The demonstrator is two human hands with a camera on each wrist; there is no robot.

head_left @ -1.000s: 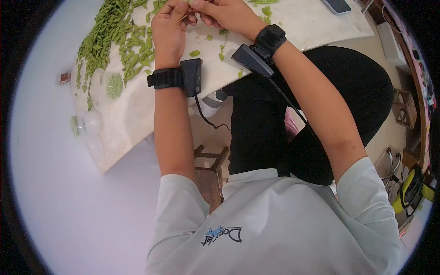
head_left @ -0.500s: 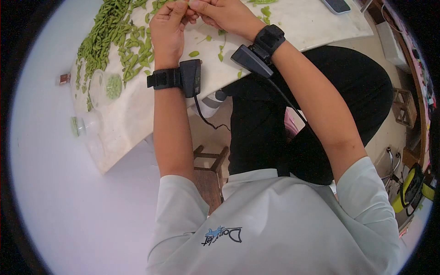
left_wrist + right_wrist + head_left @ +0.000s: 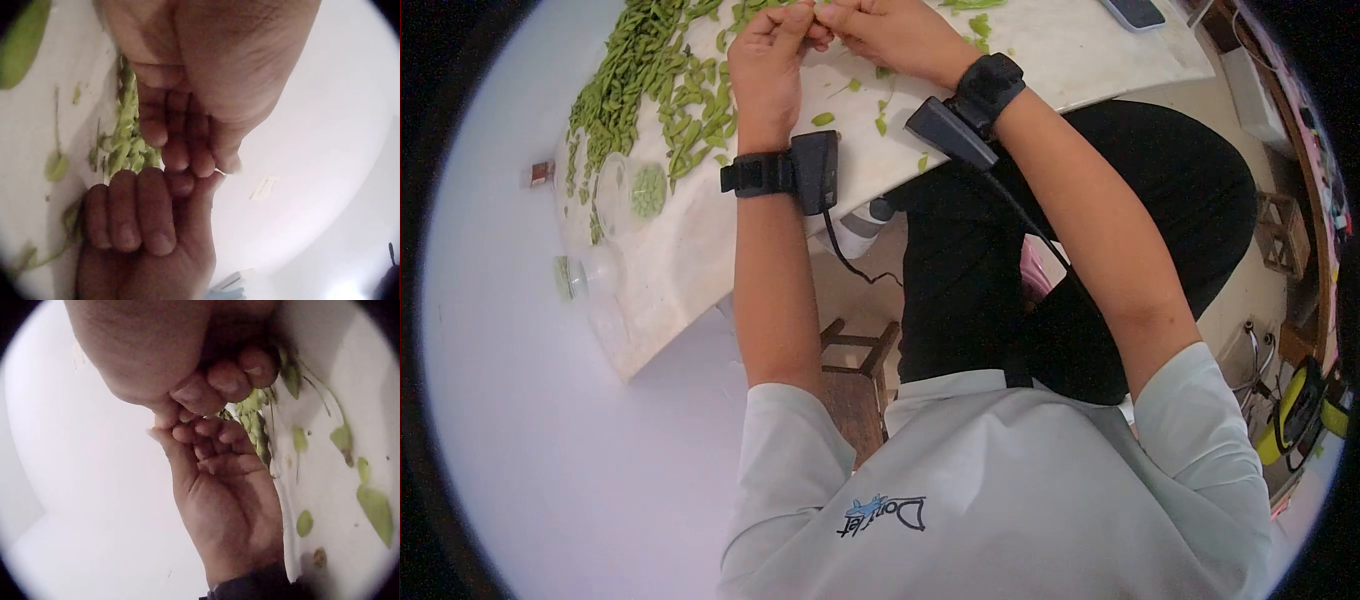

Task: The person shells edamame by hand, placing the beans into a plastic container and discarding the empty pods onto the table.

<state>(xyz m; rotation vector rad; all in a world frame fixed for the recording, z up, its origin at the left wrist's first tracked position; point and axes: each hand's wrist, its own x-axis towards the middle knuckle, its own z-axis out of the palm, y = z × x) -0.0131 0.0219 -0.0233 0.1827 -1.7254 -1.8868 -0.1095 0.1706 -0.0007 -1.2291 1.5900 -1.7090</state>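
My left hand (image 3: 767,80) and right hand (image 3: 905,38) meet at the fingertips over the near part of the table, at the top edge of the head view. Thumbs and forefingers pinch a small green pod, almost wholly covered by the fingertips. The left wrist view has my left hand (image 3: 219,62) above, its other fingers loosely bent, touching the right hand's tips. From the right wrist, my right hand (image 3: 156,356) shows with its outer fingers curled, against the left hand's upturned palm. A heap of green pods (image 3: 625,85) lies beyond the left hand.
Loose pods (image 3: 700,125) and leaf bits (image 3: 823,119) are scattered on the white table (image 3: 690,230). Left of the hands lies a clear container with green beans (image 3: 647,190), near another clear container (image 3: 595,272). A phone (image 3: 1137,12) lies at the far right.
The hands stay together with small finger movements; the left hand has shifted slightly. Less green shows between the fingertips than a second ago.
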